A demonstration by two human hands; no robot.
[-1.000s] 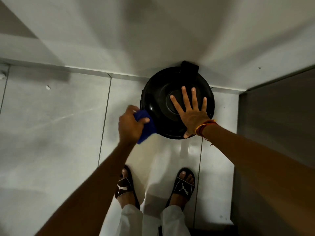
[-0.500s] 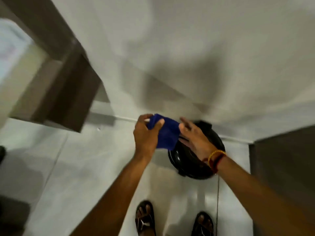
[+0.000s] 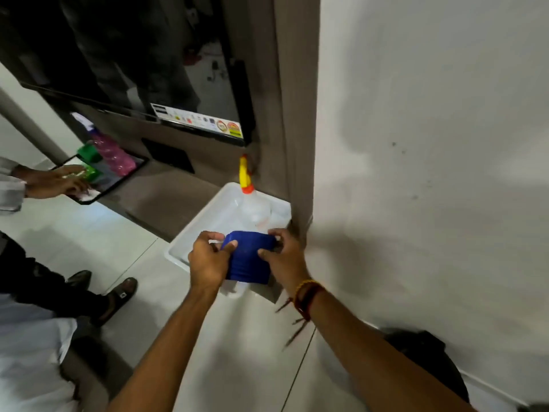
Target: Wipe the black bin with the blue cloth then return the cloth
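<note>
The blue cloth (image 3: 248, 257) is stretched between both my hands, held over the near end of a white tray (image 3: 178, 248). My left hand (image 3: 208, 261) pinches its left edge and my right hand (image 3: 283, 257) pinches its right edge. The black bin (image 3: 427, 361) stands on the floor at the lower right, against the white wall, partly hidden behind my right forearm.
A clear spray bottle with a yellow and orange nozzle (image 3: 248, 191) stands in the white tray beside a brown wall panel (image 3: 294, 114). Another person (image 3: 35, 292) stands at the left, a hand over a black tray (image 3: 118, 182) of bottles. A dark screen (image 3: 133, 60) hangs above.
My view swung left from the bin to the white tray. My right hand left the bin lid and took the cloth's other edge; both hands carried the cloth over the tray.
</note>
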